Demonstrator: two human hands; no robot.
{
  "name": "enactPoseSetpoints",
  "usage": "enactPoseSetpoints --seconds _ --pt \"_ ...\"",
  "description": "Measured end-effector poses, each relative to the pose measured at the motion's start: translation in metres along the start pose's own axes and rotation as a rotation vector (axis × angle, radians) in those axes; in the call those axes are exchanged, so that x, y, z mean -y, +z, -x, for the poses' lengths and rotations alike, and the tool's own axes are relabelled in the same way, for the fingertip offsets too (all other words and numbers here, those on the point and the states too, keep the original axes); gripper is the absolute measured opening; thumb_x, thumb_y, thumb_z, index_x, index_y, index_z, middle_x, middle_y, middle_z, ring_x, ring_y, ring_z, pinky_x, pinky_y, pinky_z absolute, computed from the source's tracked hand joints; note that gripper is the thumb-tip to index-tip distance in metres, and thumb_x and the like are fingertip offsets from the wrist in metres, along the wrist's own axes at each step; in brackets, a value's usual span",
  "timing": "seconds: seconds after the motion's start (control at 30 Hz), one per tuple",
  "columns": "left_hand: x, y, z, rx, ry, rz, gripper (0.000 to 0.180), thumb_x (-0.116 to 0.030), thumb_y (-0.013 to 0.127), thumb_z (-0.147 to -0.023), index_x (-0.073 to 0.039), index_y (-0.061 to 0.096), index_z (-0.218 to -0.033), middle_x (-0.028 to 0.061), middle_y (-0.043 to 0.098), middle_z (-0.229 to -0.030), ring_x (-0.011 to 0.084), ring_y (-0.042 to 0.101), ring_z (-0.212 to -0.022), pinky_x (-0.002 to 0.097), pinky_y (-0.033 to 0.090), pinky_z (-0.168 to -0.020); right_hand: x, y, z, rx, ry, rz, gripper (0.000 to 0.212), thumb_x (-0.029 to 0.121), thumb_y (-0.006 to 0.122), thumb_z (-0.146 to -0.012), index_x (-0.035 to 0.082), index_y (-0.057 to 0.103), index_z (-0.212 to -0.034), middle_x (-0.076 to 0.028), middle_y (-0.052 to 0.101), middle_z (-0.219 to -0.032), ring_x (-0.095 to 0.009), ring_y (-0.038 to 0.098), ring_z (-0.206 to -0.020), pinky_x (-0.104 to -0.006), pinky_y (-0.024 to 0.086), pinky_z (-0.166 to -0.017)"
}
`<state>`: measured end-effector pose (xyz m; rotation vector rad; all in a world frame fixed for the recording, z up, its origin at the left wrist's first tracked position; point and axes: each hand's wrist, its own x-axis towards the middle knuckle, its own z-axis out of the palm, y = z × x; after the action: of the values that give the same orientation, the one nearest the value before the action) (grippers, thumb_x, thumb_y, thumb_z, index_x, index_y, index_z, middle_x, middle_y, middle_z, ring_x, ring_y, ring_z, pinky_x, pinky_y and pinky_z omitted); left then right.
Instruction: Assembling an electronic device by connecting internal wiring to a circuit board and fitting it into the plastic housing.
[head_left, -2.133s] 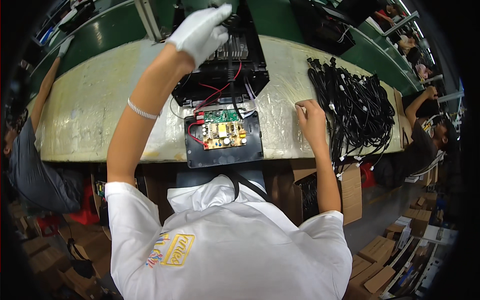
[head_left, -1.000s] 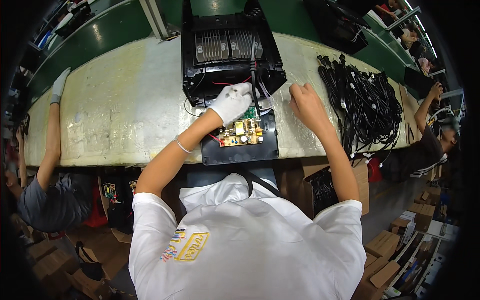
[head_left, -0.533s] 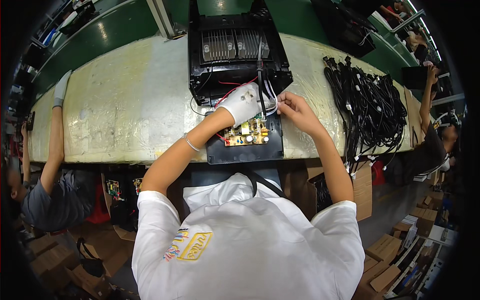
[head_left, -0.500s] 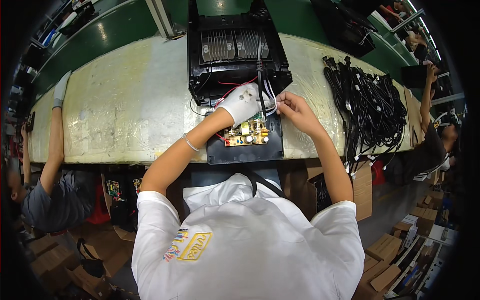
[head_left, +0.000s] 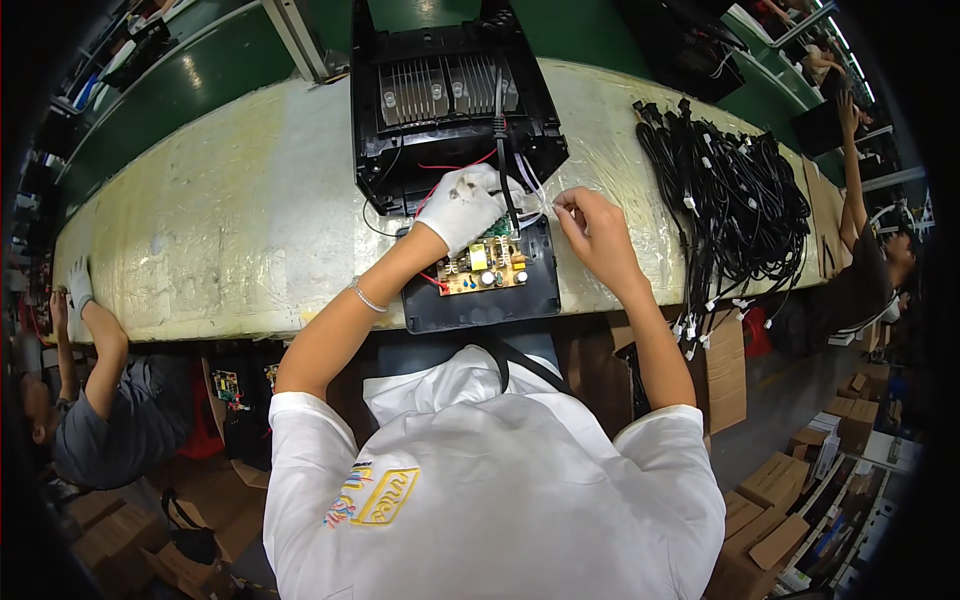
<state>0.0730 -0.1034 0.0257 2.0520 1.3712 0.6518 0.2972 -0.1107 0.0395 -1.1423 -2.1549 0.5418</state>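
My left hand [head_left: 463, 207], in a white glove with dark smudges, is closed beside the black cable [head_left: 503, 150] above a circuit board [head_left: 483, 268]. Its fingertips are partly hidden behind the cable, so what they hold cannot be made out. At the right, my bare right hand [head_left: 597, 238] pinches thin white wires [head_left: 534, 190] between thumb and fingers. The yellowish board lies on a black panel [head_left: 480, 315] at the table's near edge. Behind it stands an open black housing [head_left: 455, 150] with silver finned heat sinks [head_left: 420, 92]; red wires [head_left: 455, 166] run from it toward the board.
Several black cables with white plugs lie in a heap [head_left: 730, 200] on the film-covered table [head_left: 220, 220] at the right. A co-worker's gloved hand [head_left: 80, 282] rests at the left table end. Another person's arm [head_left: 850, 170] is raised at far right. Cardboard boxes [head_left: 725, 375] stand below the table.
The housing and panel sit slightly further left in view. My hands remain at the wires, with the right one still pinching. The left co-worker's gloved hand has drawn nearer the table's front edge.
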Motion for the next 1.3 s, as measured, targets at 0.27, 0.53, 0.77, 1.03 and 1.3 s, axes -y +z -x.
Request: enactPoseSetpoints --seconds 0.27,0.53,0.77,1.03,1.3 --pt "0.004 0.001 -0.002 -0.021 0.103 -0.195 0.017 -0.018 0.062 -0.089 -0.006 0.072 -0.098 0.0108 0.067 -0.093 0.024 0.067 -0.089 0.0313 0.052 -0.084 -0.008 0.005 -0.003 -0.043 -0.002 -0.024 0.008 -0.001 0.066 -0.085 -0.002 0.06 -0.09 -0.011 0.059 -0.08 -0.019 0.055 -0.062 -0.0288 0.044 -0.057" --pt "0.017 -0.002 -0.001 -0.097 0.205 -0.391 0.015 -0.015 0.057 -0.085 -0.005 0.065 -0.092 0.012 0.062 -0.087 0.0252 0.062 -0.089 0.033 0.05 -0.076 0.015 0.002 -0.019 -0.075 -0.169 0.026 0.011 -0.005 0.063 -0.084 -0.003 0.058 -0.094 -0.016 0.057 -0.086 -0.026 0.054 -0.065 -0.0351 0.043 -0.06" --pt "0.016 0.028 0.001 -0.358 0.256 -0.055 0.014 -0.017 0.057 -0.081 -0.003 0.058 -0.08 0.0144 0.058 -0.085 0.0331 0.058 -0.086 0.0408 0.048 -0.077 0.037 0.017 -0.012 -0.089 -0.682 0.393 0.011 -0.003 0.063 -0.075 0.002 0.06 -0.085 -0.015 0.063 -0.125 -0.035 0.058 -0.114 -0.0435 0.049 -0.094" --pt "-0.004 -0.003 0.021 -0.33 0.248 0.114 0.017 -0.021 0.06 -0.08 -0.005 0.057 -0.076 0.0112 0.057 -0.081 0.0295 0.058 -0.085 0.0406 0.048 -0.079 0.024 0.024 -0.01 -0.131 -0.564 0.396 0.015 -0.004 0.063 -0.076 -0.003 0.059 -0.09 -0.014 0.066 -0.118 -0.035 0.058 -0.114 -0.0454 0.048 -0.095" --pt "-0.034 -0.012 0.008 -0.433 0.553 -0.111 0.008 -0.008 0.063 -0.076 -0.005 0.055 -0.077 0.0123 0.055 -0.083 0.0349 0.056 -0.081 0.0424 0.048 -0.072 0.018 0.044 -0.012 -0.268 -0.339 0.068 0.037 -0.007 0.064 -0.07 -0.005 0.06 -0.106 -0.021 0.061 -0.109 -0.042 0.055 -0.105 -0.0464 0.045 -0.092"
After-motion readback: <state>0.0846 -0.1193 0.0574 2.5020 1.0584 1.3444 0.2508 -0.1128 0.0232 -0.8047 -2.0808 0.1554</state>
